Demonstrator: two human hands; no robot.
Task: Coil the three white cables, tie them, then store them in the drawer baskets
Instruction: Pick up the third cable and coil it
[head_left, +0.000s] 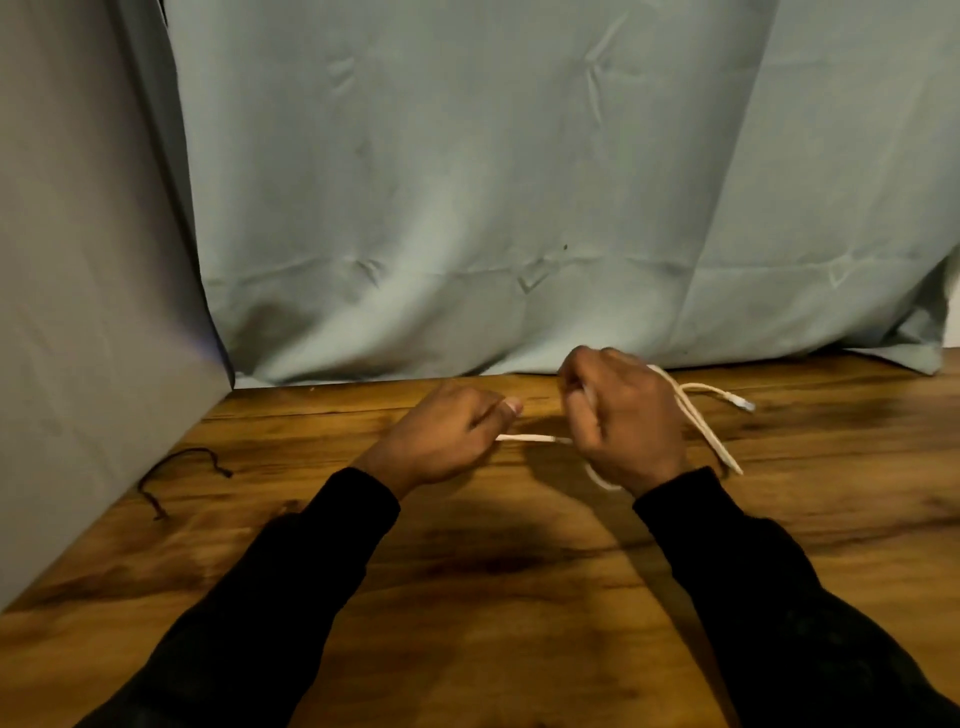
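1. Head view, looking down at a wooden table (519, 649), shows one white cable (696, 415) stretched between a person's two hands, toward the far side of the table.
2. Right hand (623, 415) has its fingers curled tight around gathered cable; a loop peeks out under the wrist, two strands trail off to the right along the table, and a plug end lies just beyond them.
3. Left hand (447, 431) pinches the other end of the same cable, with a short taut run of it crossing the gap to the right hand.
4. I judge this to be the coiling step, partway through: some cable is bunched in the right hand, yet loose length remains on both sides.
5. A thin black cord (176, 478) lies on the left of the table, well apart from the hands; it may be a tie, though I cannot be sure.
6. Only this one white cable is in sight. No other cables, no drawer and no baskets appear, so how many are already stored cannot be told.
7. Left to do for this cable, as far as I can see: finish coiling, tie it, and store it.
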